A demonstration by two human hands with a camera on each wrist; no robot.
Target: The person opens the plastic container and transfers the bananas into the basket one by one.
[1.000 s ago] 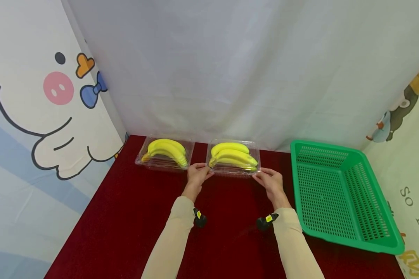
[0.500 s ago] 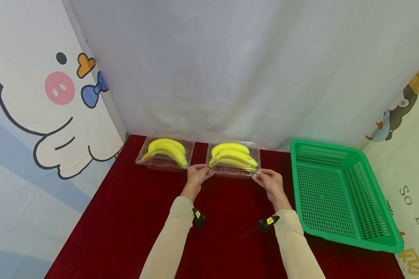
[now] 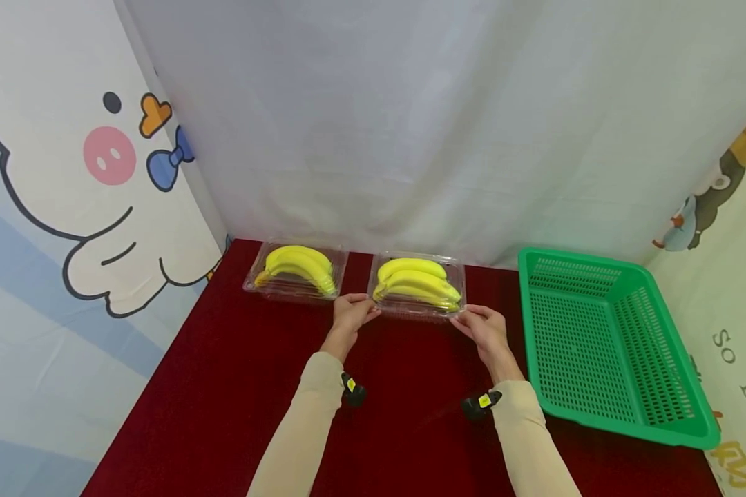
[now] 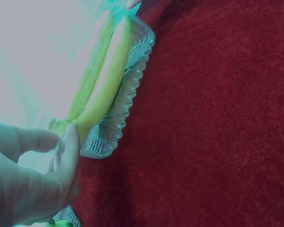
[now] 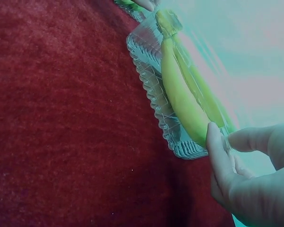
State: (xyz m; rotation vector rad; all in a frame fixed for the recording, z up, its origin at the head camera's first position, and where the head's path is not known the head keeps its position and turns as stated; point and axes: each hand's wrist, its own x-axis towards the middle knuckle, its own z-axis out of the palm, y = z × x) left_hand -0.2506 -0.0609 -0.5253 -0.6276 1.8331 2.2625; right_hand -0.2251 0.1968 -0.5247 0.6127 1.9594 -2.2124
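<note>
The left hand (image 3: 350,315) and right hand (image 3: 483,327) are pinching one clear banana box (image 3: 410,310), its long axis running along the tabletop (image 3: 410,442)'s far edge; one similar box (image 3: 291,297) and one basket (image 3: 584,352) are flanking it.

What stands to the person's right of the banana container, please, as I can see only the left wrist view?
Observer: In the head view, a green basket stands there, farther right than the right hand.
Operator: Thank you; and could you kindly tell me what that hand is doing, since barely a fingertip shows at the top of my picture?
Observer: It pinches the near right corner of the banana container, as the head and right wrist views show.
</note>
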